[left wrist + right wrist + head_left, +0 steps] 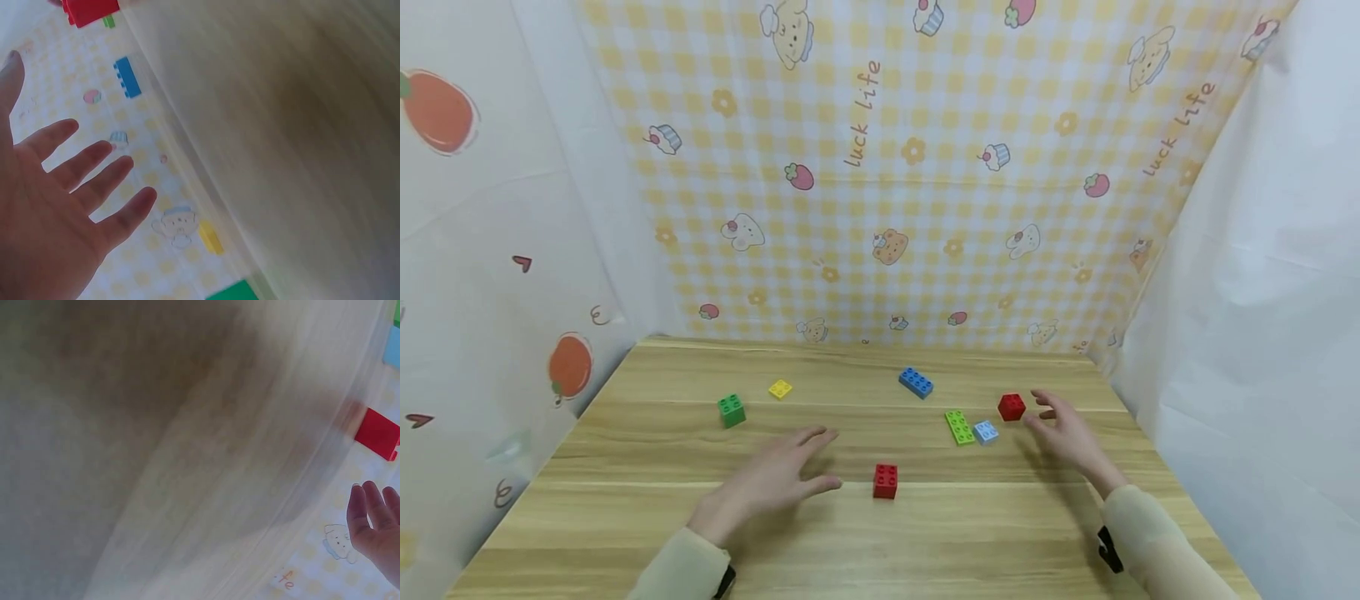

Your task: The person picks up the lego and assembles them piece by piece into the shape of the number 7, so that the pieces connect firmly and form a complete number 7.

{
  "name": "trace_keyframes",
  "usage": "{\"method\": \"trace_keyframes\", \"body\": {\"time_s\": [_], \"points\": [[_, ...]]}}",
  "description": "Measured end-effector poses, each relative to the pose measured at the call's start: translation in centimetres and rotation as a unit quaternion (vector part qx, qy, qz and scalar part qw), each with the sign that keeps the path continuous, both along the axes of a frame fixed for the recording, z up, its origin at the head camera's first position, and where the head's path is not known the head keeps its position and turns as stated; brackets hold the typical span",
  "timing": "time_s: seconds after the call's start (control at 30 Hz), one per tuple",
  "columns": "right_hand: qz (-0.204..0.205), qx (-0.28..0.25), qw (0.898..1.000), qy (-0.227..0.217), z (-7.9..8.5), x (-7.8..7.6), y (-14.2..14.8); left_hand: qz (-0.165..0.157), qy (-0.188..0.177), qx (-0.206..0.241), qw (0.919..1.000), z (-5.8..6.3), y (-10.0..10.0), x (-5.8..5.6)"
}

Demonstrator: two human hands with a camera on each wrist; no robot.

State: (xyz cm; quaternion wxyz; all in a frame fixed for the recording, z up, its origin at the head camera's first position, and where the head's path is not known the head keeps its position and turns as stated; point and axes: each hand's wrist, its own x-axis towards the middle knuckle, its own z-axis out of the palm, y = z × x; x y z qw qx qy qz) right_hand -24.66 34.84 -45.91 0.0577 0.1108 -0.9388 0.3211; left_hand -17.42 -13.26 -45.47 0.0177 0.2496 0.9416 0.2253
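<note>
My left hand hovers over the table with its fingers spread, holding nothing. Just right of its thumb stands a red brick, apart from the hand. In the left wrist view the left hand shows its palm and separated fingers. On the right side, my right hand is beside another red brick, with a small gap at the fingertips. The right wrist view has that red brick above the right hand, whose fingers are loosely extended and grip nothing.
A light blue brick lies against a lime green brick. Farther back is a blue brick. A green brick and a flat yellow brick lie at the left. Patterned cloth hangs behind the wooden table.
</note>
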Motion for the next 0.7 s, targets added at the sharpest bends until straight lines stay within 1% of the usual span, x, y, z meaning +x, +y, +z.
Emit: {"method": "trace_keyframes", "body": {"time_s": [0.13,0.33,0.5,0.7], "points": [[-0.003,-0.009,1.0,-0.014,-0.1,-1.0,0.1,-0.021,-0.022,0.004,0.9995,-0.3,1.1,-0.4],[-0.004,-0.023,0.998,-0.051,0.1,-2.4,0.3,-0.046,-0.057,0.028,0.9969,-0.4,2.5,-0.7],[0.009,-0.022,0.997,-0.08,-0.1,-3.4,0.4,-0.048,-0.085,0.039,0.9945,-0.6,3.7,-0.7],[0.025,-0.017,0.996,-0.089,-0.4,-4.3,-0.1,-0.049,-0.11,0.063,0.9907,-0.8,4.9,-0.9]]}}
